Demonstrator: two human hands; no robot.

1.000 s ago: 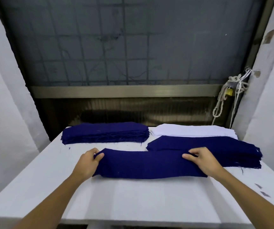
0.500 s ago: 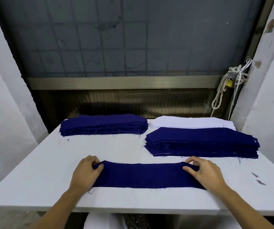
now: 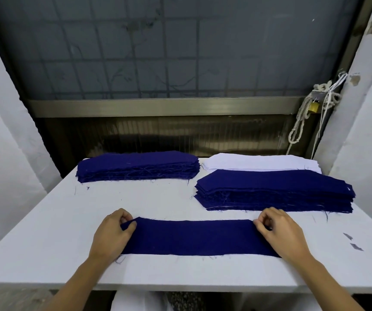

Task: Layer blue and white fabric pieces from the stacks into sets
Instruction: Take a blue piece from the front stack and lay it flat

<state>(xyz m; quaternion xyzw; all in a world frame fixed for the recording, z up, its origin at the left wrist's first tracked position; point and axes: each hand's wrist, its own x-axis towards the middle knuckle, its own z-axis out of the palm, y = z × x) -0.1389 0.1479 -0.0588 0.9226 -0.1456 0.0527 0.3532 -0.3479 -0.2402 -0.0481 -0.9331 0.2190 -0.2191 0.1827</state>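
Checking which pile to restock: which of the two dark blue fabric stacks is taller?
The dark blue stack at the right, in front of the white fabric pile; the far-left blue stack is visibly thinner.

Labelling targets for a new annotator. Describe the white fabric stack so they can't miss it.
Start at the white table and go to its far right corner, below the knotted rope. The white fabric stack lies there, directly behind the nearer blue stack. It is the only pale pile; both neighbours are dark blue.

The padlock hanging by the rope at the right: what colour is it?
Brass yellow; the padlock shows in the head view, beside the white rope.
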